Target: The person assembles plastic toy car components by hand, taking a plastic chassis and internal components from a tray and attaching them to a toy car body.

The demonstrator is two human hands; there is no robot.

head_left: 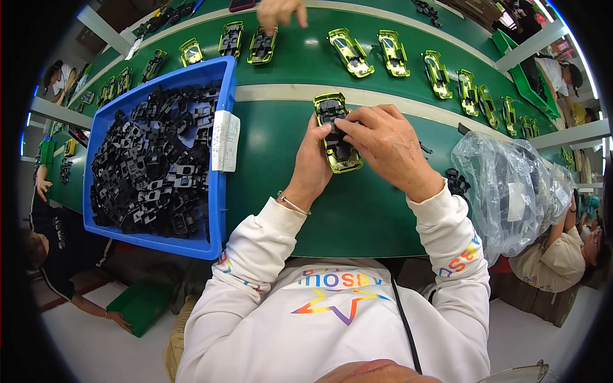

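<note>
My left hand (311, 161) grips a yellow-green toy car body (348, 161) from its left side, the thumb resting on its edge. The shell is turned so that its hollow inside faces up, and black plastic parts sit in it. My right hand (391, 145) lies over the car's right side, its bent fingertips pressed onto the black part in the middle. Whether those fingers pinch a separate piece is hidden. To the left, a blue bin (219, 191) holds a heap of black plastic parts (153, 159).
Beyond my hands, a green conveyor belt (306, 60) carries several toy car bodies (350, 52). A co-worker's hand (281, 13) reaches over the belt's far side. At right lie a clear plastic bag (504, 185) and loose black parts (457, 183). Other people sit at both sides.
</note>
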